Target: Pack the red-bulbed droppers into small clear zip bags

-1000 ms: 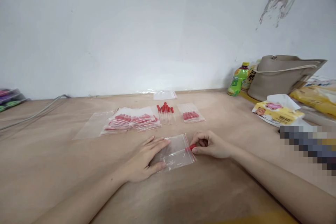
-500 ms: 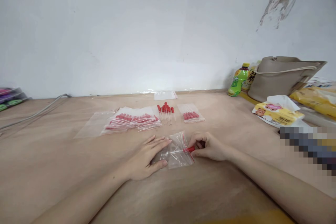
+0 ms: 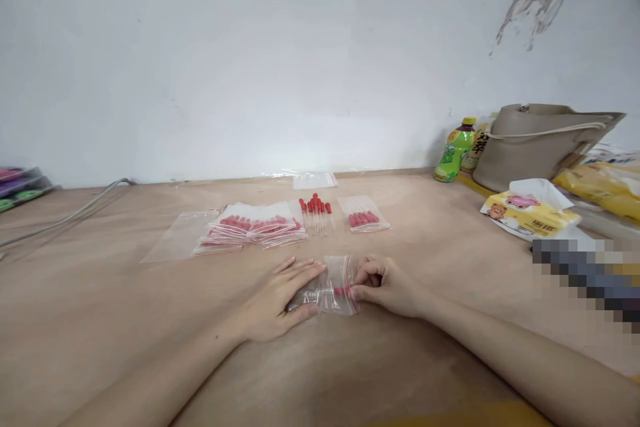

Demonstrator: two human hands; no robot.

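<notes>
A small clear zip bag (image 3: 336, 303) with a red line along its right edge lies flat on the table. My left hand (image 3: 280, 303) rests on its left part, fingers stretched out and thumb apart. Inside the bag is a dropper (image 3: 341, 291) with a red bulb and a thin clear stem pointing left. At the bag's mouth, my right hand (image 3: 385, 285) is closed in a pinch at the end of the red bulb. Beyond the hands are several loose red-bulbed droppers (image 3: 315, 207) in a bunch.
Left of the bunch lies a pile of filled bags (image 3: 250, 230); another filled bag (image 3: 365, 215) lies right of it. Flat bags (image 3: 315, 180) are by the wall. A green bottle (image 3: 454, 153), a beige handbag (image 3: 530, 153) and a tissue pack (image 3: 533, 210) stand at right, a cable (image 3: 85, 210) at left.
My right hand has moved slightly left, and the dropper's red bulb has gone from sticking out of the bag's mouth to inside it. My left hand has stayed in place.
</notes>
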